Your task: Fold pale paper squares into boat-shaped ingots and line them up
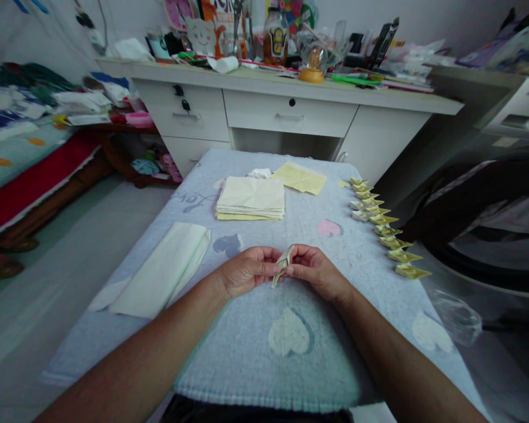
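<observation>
My left hand [252,271] and my right hand [318,271] meet over the middle of the cloth-covered table [229,352]. Between them is a small folded paper piece [284,262], pale yellowish and narrow, tilted with its upper end to the right. Fingers and thumb of each hand pinch one side of it, so parts of its folds are hidden. Beyond the hands lies a stack of cream paper squares [251,198]. Along the table's right edge runs a row of several folded yellow paper boats [392,242].
Yellow sheets [300,177] and a crumpled white paper [260,173] lie behind the stack. A folded pale sheet bundle [163,270] rests at left. A cluttered white desk [291,114] stands beyond; a washing machine [511,123] is on the right, near a clear plastic bag [456,317].
</observation>
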{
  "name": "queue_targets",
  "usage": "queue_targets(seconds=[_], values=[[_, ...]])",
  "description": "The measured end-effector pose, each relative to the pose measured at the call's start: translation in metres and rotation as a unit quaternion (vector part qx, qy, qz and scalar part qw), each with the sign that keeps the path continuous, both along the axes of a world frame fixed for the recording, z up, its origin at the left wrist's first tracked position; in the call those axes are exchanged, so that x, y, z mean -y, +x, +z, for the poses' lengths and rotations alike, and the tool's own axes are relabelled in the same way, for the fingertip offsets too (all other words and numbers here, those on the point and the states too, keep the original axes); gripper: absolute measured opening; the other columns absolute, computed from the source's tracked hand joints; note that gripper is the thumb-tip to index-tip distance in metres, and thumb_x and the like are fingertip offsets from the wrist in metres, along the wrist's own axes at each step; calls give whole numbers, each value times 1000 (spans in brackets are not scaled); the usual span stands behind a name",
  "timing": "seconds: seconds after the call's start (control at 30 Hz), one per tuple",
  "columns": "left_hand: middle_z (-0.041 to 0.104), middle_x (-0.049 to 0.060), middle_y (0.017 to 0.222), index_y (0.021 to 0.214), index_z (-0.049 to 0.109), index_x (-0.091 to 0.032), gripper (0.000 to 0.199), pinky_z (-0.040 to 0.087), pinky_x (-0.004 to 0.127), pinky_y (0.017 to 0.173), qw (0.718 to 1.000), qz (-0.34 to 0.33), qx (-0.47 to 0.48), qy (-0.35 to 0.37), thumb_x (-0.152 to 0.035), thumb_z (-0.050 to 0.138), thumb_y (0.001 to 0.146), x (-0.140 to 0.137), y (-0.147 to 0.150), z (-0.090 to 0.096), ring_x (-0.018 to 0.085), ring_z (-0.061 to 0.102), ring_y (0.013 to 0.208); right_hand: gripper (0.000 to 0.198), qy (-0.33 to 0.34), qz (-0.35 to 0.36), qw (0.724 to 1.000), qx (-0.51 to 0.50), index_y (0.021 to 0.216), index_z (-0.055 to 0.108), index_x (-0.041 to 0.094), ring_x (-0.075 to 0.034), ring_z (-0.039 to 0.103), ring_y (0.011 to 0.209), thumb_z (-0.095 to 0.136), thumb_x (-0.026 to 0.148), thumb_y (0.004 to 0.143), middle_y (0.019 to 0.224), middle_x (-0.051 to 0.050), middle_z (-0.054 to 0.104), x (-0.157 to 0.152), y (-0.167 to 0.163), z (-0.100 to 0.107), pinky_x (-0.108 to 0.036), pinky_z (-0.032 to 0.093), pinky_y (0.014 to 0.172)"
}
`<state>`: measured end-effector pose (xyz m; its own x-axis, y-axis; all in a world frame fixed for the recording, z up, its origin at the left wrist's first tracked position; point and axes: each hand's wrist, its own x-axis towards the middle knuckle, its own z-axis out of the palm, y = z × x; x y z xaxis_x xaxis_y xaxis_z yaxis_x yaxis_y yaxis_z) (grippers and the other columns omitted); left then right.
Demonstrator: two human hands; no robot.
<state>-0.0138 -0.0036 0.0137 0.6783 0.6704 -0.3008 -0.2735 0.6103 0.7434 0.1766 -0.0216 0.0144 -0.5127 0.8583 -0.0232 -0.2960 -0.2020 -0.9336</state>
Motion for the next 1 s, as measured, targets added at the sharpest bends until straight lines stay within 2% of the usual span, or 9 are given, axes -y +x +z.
queue_targets(seconds=[0.17,0.4,0.53,0.73,1.0], values=[[64,2,75,82,65,-10,35,42,24,70,999,2,-28,29,-26,85,57,2,0,4,12,59,71,23,-1,-4,1000,16,77,61,15,-10,61,69,79,28,71,73,1,65,-1,1,2,-23,48,70],[64,3,77,85,67,-10,34,39,26,71,998,24,-5,53,-26,83,60,5,2,0,13,57,73,24,3,-16,1000,14,77,61,16,-10,59,69,80,27,70,73,1,64,-2,2,1,-22,46,69],[64,3,79,88,69,-11,32,39,25,71,997,43,27,52,-24,82,62,6,5,-4,13,58,73,26,2,-29,999,20,77,59,17,-10,58,67,81,30,69,74,1,64,-2,1,1,-23,46,66],[67,5,80,86,69,-11,25,41,25,72,998,21,55,37,-23,77,66,5,6,-5,14,60,76,25,15,-41,999,27,79,60,17,-10,54,63,78,32,73,71,2,60,-2,2,-3,-22,42,62],[67,8,77,84,69,-8,23,42,25,70,996,19,91,12,-21,69,65,6,9,-4,15,60,73,23,13,1,1000,-3,82,59,16,-10,56,67,76,31,76,75,0,62,-3,5,-7,-23,43,66]])
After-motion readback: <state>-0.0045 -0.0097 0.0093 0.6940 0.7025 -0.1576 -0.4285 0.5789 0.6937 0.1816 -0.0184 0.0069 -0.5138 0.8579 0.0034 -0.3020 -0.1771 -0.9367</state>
